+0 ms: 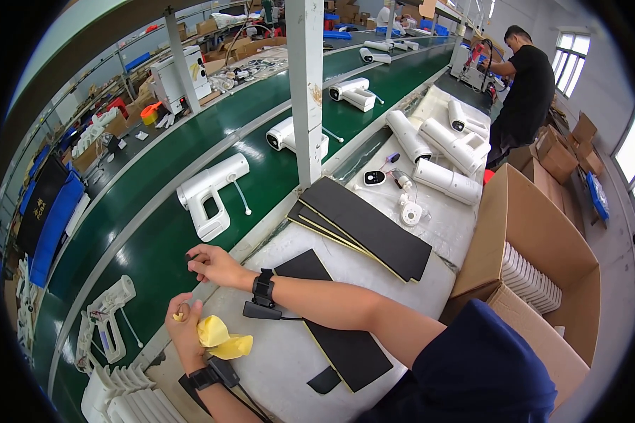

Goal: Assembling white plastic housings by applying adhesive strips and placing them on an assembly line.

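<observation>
The right hand (215, 266) pinched a small black piece (190, 258) between thumb and fingertips, just at the edge of the green conveyor belt (162, 247). The forearm crossed the body from the right, with a black wrist strap (263, 287) and a small black device hanging under it. The left hand (183, 328) was curled loosely, with something small and yellowish at its fingers; whether it gripped that firmly I could not tell. A crumpled yellow backing paper (222, 338) lay touching that hand on the white table (402, 282).

Just beside the right forearm a black foam strip (335, 328) lay flat on the table, with a small black offcut (324, 381) near its lower end. Farther up the table, a stack of longer black foam sheets (367, 225) lay at an angle, yellow edges showing underneath.

On the belt beyond the right hand lay a white gun-shaped casing (212, 190), with more of the same farther along. White cylinder housings (444, 180) rested at the far end of the table. An open cardboard box (536, 261) holding white parts stood to the right. Another person in a black shirt (529, 92) stood at work well apart, at the far end of the line.
</observation>
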